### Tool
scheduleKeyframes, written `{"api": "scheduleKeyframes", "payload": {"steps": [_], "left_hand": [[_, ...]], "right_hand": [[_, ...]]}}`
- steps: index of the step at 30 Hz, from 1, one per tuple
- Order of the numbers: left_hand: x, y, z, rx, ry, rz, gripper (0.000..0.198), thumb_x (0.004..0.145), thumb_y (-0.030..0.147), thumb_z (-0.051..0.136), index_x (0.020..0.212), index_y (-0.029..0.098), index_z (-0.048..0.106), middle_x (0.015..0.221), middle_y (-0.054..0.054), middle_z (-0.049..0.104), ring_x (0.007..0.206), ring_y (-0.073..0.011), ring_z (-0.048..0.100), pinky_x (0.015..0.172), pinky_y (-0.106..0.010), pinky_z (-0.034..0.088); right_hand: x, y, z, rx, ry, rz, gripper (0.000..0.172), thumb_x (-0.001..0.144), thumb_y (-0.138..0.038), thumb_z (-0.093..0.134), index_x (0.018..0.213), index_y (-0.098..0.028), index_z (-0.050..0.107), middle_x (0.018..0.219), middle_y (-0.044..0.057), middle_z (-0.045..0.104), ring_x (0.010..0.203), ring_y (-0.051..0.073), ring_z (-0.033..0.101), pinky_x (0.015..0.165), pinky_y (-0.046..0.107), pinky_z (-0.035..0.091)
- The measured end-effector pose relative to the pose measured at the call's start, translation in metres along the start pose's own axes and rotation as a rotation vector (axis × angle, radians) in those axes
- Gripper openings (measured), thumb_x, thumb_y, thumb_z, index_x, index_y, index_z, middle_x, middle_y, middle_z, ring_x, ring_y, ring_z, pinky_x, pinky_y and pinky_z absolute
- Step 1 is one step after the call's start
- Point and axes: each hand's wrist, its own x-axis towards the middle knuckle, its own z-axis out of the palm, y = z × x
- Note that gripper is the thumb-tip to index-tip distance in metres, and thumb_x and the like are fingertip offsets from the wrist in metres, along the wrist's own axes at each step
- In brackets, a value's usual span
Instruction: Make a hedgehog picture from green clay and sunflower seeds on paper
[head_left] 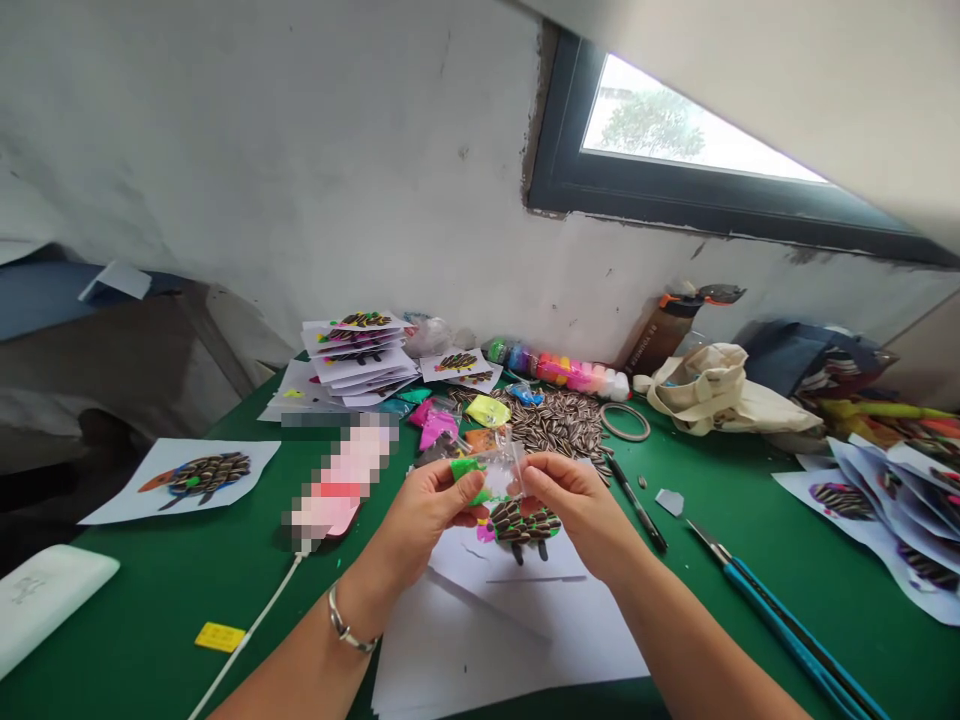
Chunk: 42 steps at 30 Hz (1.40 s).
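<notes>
Between my two hands is a small clear plastic bag (496,474) with bright green clay in it. My left hand (442,500) pinches the green end, thumb on top. At the other end, my right hand (559,490) grips the bag's clear edge between thumb and fingers. Right below the hands lies a sheet of white paper (517,620) bearing a seed-covered animal picture (525,525) with a pink head, green between the seeds and dark legs. Part of that picture is hidden behind my fingers.
Sunflower seeds (559,425) are heaped behind the hands, beside bags of coloured clay (436,425). A black pen (637,505) and a blue-handled craft knife (787,610) lie right. Finished pictures (360,365) are stacked back left. A white cable (255,630) crosses the left side.
</notes>
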Motion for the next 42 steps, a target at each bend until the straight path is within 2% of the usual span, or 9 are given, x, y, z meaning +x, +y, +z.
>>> {"api": "scheduleKeyframes", "payload": {"steps": [10, 14, 17, 19, 26, 28, 32, 38, 42], "left_hand": [[0.000, -0.002, 0.001, 0.037, -0.004, -0.022, 0.041, 0.074, 0.051, 0.074, 0.090, 0.013, 0.068, 0.078, -0.002, 0.067, 0.063, -0.0121, 0.065, 0.060, -0.023, 0.052], [0.003, -0.003, -0.002, 0.004, 0.069, -0.044, 0.044, 0.070, 0.051, 0.077, 0.088, 0.013, 0.069, 0.078, -0.003, 0.068, 0.064, -0.0136, 0.067, 0.059, -0.023, 0.053], [0.009, -0.007, -0.008, -0.035, 0.155, -0.053, 0.045, 0.066, 0.050, 0.080, 0.088, 0.012, 0.069, 0.081, -0.004, 0.068, 0.065, -0.0156, 0.068, 0.061, -0.026, 0.055], [0.014, -0.010, -0.014, -0.050, 0.204, -0.039, 0.046, 0.065, 0.050, 0.080, 0.088, 0.013, 0.068, 0.083, -0.005, 0.069, 0.067, -0.0161, 0.069, 0.063, -0.027, 0.057], [0.028, -0.012, -0.030, -0.078, 0.359, 0.031, 0.046, 0.071, 0.047, 0.078, 0.101, 0.015, 0.064, 0.081, -0.005, 0.071, 0.070, -0.0156, 0.070, 0.066, -0.026, 0.059], [0.029, -0.011, -0.031, -0.078, 0.364, 0.036, 0.043, 0.074, 0.045, 0.076, 0.102, 0.015, 0.063, 0.081, -0.005, 0.071, 0.069, -0.0149, 0.070, 0.065, -0.024, 0.059], [0.030, -0.012, -0.029, -0.073, 0.349, 0.036, 0.038, 0.077, 0.039, 0.075, 0.102, 0.012, 0.064, 0.077, -0.006, 0.070, 0.071, -0.0162, 0.071, 0.064, -0.024, 0.059], [0.027, -0.016, -0.024, -0.038, 0.386, 0.042, 0.061, 0.082, 0.024, 0.071, 0.136, 0.011, 0.046, 0.077, -0.006, 0.070, 0.076, -0.0177, 0.072, 0.070, -0.027, 0.059], [0.024, -0.014, -0.020, 0.009, 0.377, 0.053, 0.071, 0.084, 0.025, 0.069, 0.144, 0.011, 0.035, 0.076, -0.006, 0.070, 0.075, -0.0200, 0.072, 0.069, -0.030, 0.059]], "right_hand": [[0.003, 0.008, 0.004, -0.068, 0.000, 0.019, 0.031, 0.074, -0.049, 0.069, 0.071, -0.018, 0.066, 0.066, 0.001, 0.064, 0.063, 0.015, 0.057, 0.062, 0.028, 0.047], [0.012, 0.008, 0.002, -0.182, 0.011, -0.023, 0.032, 0.079, -0.049, 0.063, 0.073, -0.017, 0.063, 0.067, 0.001, 0.063, 0.064, 0.015, 0.057, 0.063, 0.028, 0.047], [0.038, 0.001, -0.003, -0.559, 0.023, -0.114, 0.032, 0.089, -0.044, 0.048, 0.080, -0.017, 0.064, 0.067, 0.002, 0.062, 0.065, 0.015, 0.058, 0.060, 0.026, 0.045], [0.065, -0.003, -0.004, -1.041, 0.027, -0.183, 0.029, 0.091, -0.036, 0.043, 0.086, -0.019, 0.066, 0.075, 0.002, 0.066, 0.069, 0.015, 0.059, 0.062, 0.024, 0.044], [0.147, 0.008, 0.012, -1.356, 0.130, -0.190, 0.014, 0.081, -0.019, 0.059, 0.088, -0.014, 0.070, 0.095, 0.015, 0.070, 0.109, 0.034, 0.054, 0.089, 0.045, 0.041], [0.153, 0.018, 0.015, -1.393, 0.115, -0.208, 0.013, 0.083, -0.021, 0.063, 0.090, -0.011, 0.069, 0.097, 0.015, 0.069, 0.108, 0.033, 0.056, 0.091, 0.047, 0.043], [0.151, 0.030, 0.015, -1.379, 0.091, -0.307, 0.033, 0.093, -0.033, 0.058, 0.121, -0.016, 0.056, 0.121, 0.009, 0.059, 0.102, 0.022, 0.061, 0.086, 0.042, 0.052], [0.154, 0.019, -0.004, -1.153, 0.188, -0.469, 0.027, 0.095, -0.026, 0.051, 0.119, -0.015, 0.059, 0.115, 0.011, 0.061, 0.100, 0.020, 0.061, 0.088, 0.037, 0.051], [0.151, 0.008, -0.026, -0.948, 0.367, -0.516, 0.032, 0.090, -0.021, 0.040, 0.111, -0.013, 0.063, 0.102, 0.011, 0.066, 0.094, 0.022, 0.062, 0.085, 0.036, 0.049]]}}
